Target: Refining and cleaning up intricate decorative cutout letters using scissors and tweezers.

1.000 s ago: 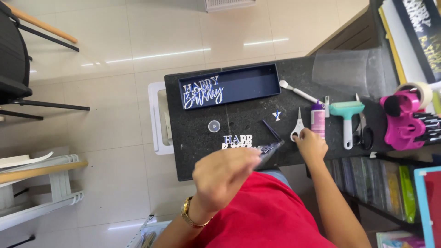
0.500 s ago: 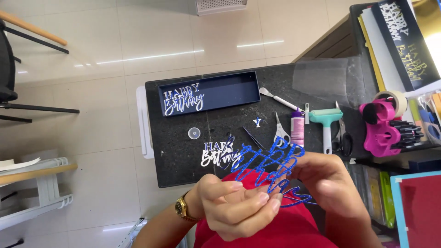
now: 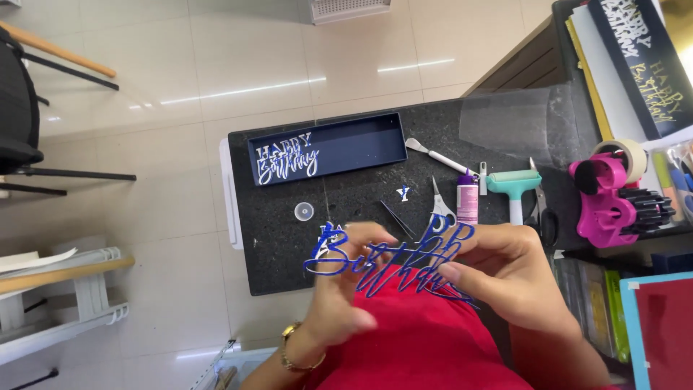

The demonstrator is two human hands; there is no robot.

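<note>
Left hand point(image 3: 339, 303): fingertips pinch the blue script cutout point(image 3: 386, 263), blurred.
Right hand point(image 3: 505, 271): closed on its other end.
Tip: support both ends evenly; thin strokes probably bend.

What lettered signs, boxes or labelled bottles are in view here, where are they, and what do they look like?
Blue script cutout: held in both hands, near the camera.
Navy tray: back of the dark table, oblong, silver lettering inside.
Glue bottle: mid-table, white, purple cap.
Dark board: top right, gold and white lettering.
</note>
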